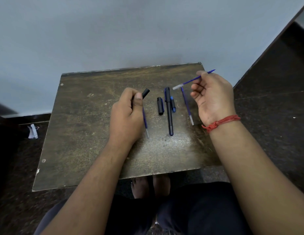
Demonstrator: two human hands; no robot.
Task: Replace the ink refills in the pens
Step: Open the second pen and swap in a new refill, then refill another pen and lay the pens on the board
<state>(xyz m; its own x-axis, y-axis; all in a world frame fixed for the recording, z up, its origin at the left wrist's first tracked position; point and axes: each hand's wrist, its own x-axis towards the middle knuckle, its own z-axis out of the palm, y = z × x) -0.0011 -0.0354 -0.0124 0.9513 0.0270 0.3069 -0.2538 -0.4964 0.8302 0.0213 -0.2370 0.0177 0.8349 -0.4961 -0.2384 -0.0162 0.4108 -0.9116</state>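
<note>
Both hands hold pen parts over a small table.

Left hand is curled around a black pen tube, and its open end sticks out past the thumb. Right hand pinches a blue refill up in the air, clear end pointing at the left hand. Between the hands lie a cap, a whole pen and a small blue tip. One refill lies just beside the left hand; another refill lies near the right hand.
</note>
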